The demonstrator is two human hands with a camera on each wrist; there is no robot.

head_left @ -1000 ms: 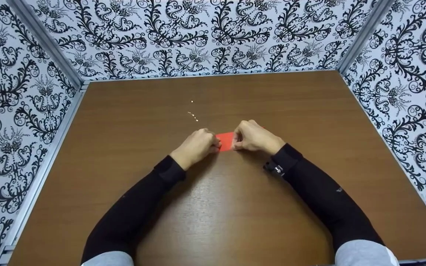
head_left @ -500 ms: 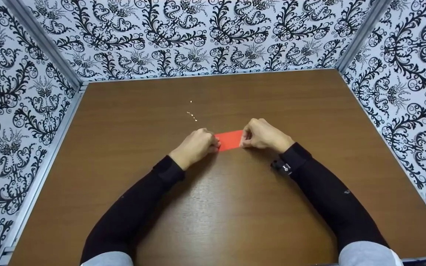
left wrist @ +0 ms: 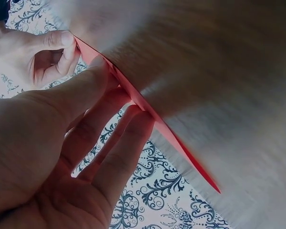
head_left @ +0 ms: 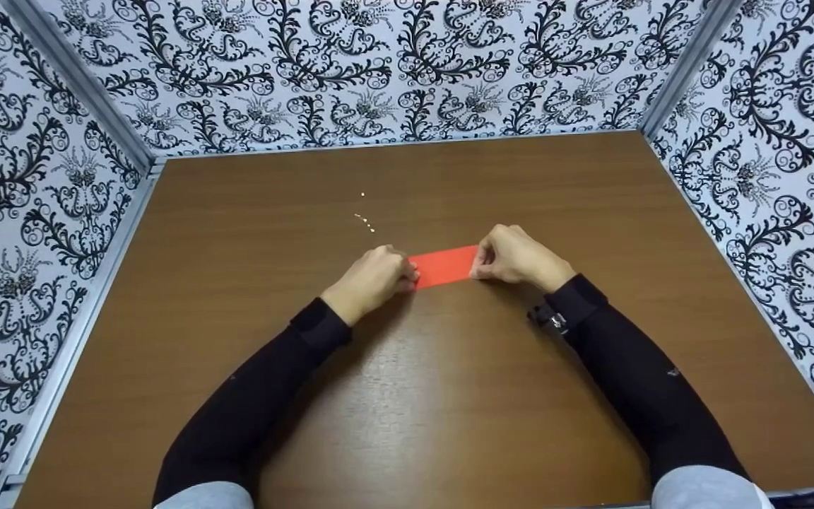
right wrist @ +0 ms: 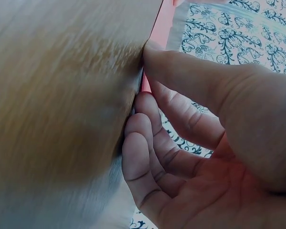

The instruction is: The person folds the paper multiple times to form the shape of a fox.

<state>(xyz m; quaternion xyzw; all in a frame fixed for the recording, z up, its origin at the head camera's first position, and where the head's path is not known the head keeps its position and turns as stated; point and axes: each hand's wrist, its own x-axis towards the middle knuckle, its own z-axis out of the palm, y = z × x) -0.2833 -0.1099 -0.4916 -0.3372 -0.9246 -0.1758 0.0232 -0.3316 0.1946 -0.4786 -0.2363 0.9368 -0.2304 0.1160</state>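
A flat red paper strip (head_left: 446, 267) spans the gap between both hands at the middle of the table, low over the wood. My left hand (head_left: 373, 281) grips it toward its left part, with the thumb (left wrist: 93, 71) on one face and fingertips against the other. In the left wrist view the paper (left wrist: 181, 148) runs on past those fingers to a free end. My right hand (head_left: 520, 258) pinches the strip's right end between thumb (right wrist: 174, 64) and index finger. Its other fingers are curled beside the table surface, and they partly hide the strip in the right wrist view.
Small pale specks (head_left: 366, 223) lie on the brown wooden table (head_left: 393, 410) beyond the left hand. Patterned black-and-white panels (head_left: 350, 71) with metal frame posts (head_left: 689, 67) border the table at the back and sides.
My right hand has slid to the right, and a longer stretch of red paper shows between the hands. The left hand has stayed nearly in place.
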